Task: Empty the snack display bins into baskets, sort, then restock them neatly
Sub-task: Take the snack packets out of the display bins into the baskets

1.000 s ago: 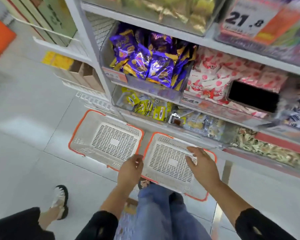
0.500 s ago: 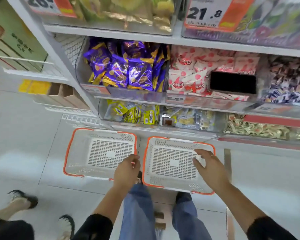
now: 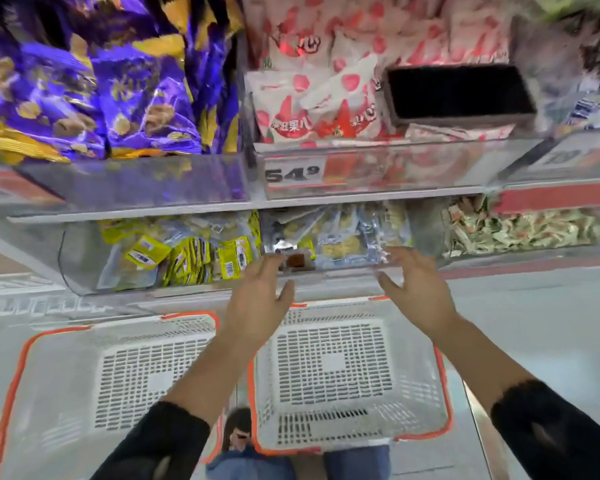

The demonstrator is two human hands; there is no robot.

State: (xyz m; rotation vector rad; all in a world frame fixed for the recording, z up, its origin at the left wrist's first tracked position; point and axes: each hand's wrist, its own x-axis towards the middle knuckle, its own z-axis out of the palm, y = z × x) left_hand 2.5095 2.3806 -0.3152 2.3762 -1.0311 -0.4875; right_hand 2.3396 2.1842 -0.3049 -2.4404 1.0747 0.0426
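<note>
Clear bin [image 3: 336, 237] apparently just beyond both hands' spread fingers [image 3: 392, 258].

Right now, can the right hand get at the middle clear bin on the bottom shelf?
Probably yes. The right hand is open at the front of the middle clear bin, and nothing stands between them.

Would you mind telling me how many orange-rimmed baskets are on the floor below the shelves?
2. The left basket sits below the bin of yellow packets; the right basket lies beside it, under both hands. Neither holds any snacks; none seems hidden.
</note>
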